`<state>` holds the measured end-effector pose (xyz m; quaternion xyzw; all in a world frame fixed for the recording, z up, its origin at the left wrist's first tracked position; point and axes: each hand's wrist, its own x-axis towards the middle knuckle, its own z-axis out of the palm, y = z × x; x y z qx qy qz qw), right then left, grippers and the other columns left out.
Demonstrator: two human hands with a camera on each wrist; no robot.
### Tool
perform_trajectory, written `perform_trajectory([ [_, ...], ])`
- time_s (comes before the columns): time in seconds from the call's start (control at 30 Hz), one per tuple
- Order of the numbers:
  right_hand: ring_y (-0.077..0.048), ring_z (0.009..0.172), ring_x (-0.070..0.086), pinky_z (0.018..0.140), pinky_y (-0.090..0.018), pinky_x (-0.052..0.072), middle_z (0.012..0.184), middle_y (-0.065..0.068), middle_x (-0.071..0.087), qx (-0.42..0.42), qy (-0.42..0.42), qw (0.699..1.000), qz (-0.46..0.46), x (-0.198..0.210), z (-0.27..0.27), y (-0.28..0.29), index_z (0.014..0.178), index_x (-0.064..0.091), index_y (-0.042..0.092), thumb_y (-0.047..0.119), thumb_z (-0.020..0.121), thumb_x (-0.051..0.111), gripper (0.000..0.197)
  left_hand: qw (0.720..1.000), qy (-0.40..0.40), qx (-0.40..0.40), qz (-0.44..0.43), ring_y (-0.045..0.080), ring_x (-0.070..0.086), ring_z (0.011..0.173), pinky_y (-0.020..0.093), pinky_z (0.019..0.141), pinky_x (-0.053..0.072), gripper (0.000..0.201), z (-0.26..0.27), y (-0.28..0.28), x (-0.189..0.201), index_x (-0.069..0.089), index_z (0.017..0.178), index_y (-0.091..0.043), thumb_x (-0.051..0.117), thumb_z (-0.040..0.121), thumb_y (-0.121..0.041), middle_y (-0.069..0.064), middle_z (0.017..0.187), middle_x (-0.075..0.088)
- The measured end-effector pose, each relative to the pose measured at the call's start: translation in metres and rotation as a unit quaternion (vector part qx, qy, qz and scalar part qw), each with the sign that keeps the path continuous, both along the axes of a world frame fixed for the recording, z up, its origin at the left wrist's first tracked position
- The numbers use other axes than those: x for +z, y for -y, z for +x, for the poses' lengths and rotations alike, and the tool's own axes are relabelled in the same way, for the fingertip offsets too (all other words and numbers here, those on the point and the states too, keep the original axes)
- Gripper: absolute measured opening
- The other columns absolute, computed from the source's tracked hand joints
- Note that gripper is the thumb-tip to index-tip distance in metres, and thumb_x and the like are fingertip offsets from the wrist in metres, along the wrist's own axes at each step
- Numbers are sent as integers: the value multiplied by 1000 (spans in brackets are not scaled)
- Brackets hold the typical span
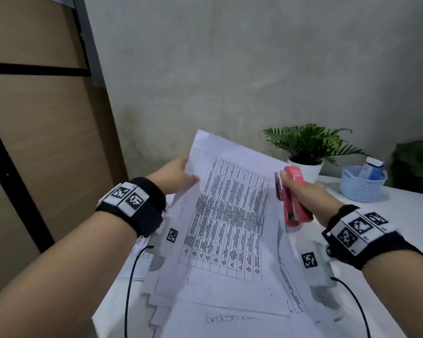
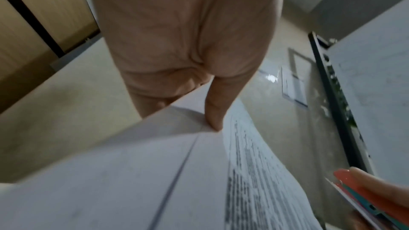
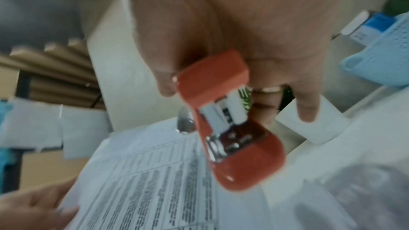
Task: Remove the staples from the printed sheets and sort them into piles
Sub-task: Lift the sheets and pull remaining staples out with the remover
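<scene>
Left hand (image 1: 178, 173) pinches the far left edge of one printed sheet (image 1: 230, 215), lifting it off the loose paper heap (image 1: 230, 313) on the white bench (image 1: 413, 215), likely to separate it for sorting. Right hand (image 1: 303, 191) is wrapped round one pink stapler (image 1: 294, 198), kept clear at the sheet's right edge, probably ready to pry staples. No staple visible. Heap count unclear; one blue basket (image 1: 362, 189), one potted plant (image 1: 308, 147) behind

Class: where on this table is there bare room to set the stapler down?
Bare white table lies right of the loose sheets, in front of the blue basket. The left and near side is crowded with paper.
</scene>
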<state>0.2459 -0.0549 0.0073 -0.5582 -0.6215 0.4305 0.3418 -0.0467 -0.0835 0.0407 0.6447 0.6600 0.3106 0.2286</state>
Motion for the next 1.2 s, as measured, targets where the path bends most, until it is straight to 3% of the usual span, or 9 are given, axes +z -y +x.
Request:
perform_trajectory([
  [0.13,-17,65,58,61,-29,45,79,-2,65,52,-188,981,-8,19,1,8,93,63,13,68,70,55,60,982,174,-11,66,24,64,106,47,96,50,42,4,21,16,44,131,-21,50,93,-5,3,119,64],
  [0.3,-17,57,60,59,-32,51,72,-1,66,109,-234,964,68,40,-6,24,109,64,6,70,53,64,85,945,296,-11,141,20,64,105,41,97,49,42,23,39,21,42,125,-16,60,89,-2,2,117,64],
  [0.47,-16,51,60,51,-26,53,64,0,63,118,-279,947,109,62,-11,40,104,67,8,59,62,62,66,925,297,39,233,10,63,98,31,91,49,28,41,45,20,49,116,-18,60,91,-10,-9,102,65],
  [0.6,-16,53,63,51,-26,52,66,0,67,112,-271,947,128,68,-7,50,107,66,4,61,55,66,77,900,328,59,283,5,63,84,20,76,51,17,49,49,26,58,106,-10,63,89,-10,-7,93,67],
  [0.73,-12,56,56,62,-35,52,65,0,60,48,-217,954,200,72,-11,63,82,67,10,56,71,60,48,883,337,75,318,15,67,86,28,78,55,17,54,53,37,62,103,-12,67,87,-17,-3,93,70],
  [0.8,-5,46,47,54,-25,45,56,3,49,15,-189,948,254,73,-15,68,70,58,11,56,74,58,45,879,326,81,337,19,68,94,37,85,55,19,57,55,43,61,103,-18,67,87,-25,-1,100,71],
  [0.93,-6,51,55,56,-25,47,58,8,58,9,-217,934,284,69,-21,77,74,61,15,55,75,62,40,890,289,65,347,5,61,95,30,85,51,31,60,63,49,47,114,-17,56,92,-37,-13,104,61],
  [1.07,-24,69,63,67,-40,52,78,-6,67,24,-203,942,266,46,-25,82,90,66,16,67,64,63,57,918,269,64,285,-19,38,77,5,58,37,37,61,65,30,29,119,-16,50,95,-36,-19,100,46],
  [1.2,-26,65,57,61,-38,49,73,-10,62,37,-229,946,225,37,-28,80,83,67,18,64,61,64,52,919,281,55,272,-8,49,76,6,54,43,29,62,56,17,31,126,-10,41,101,-21,-4,110,54],
])
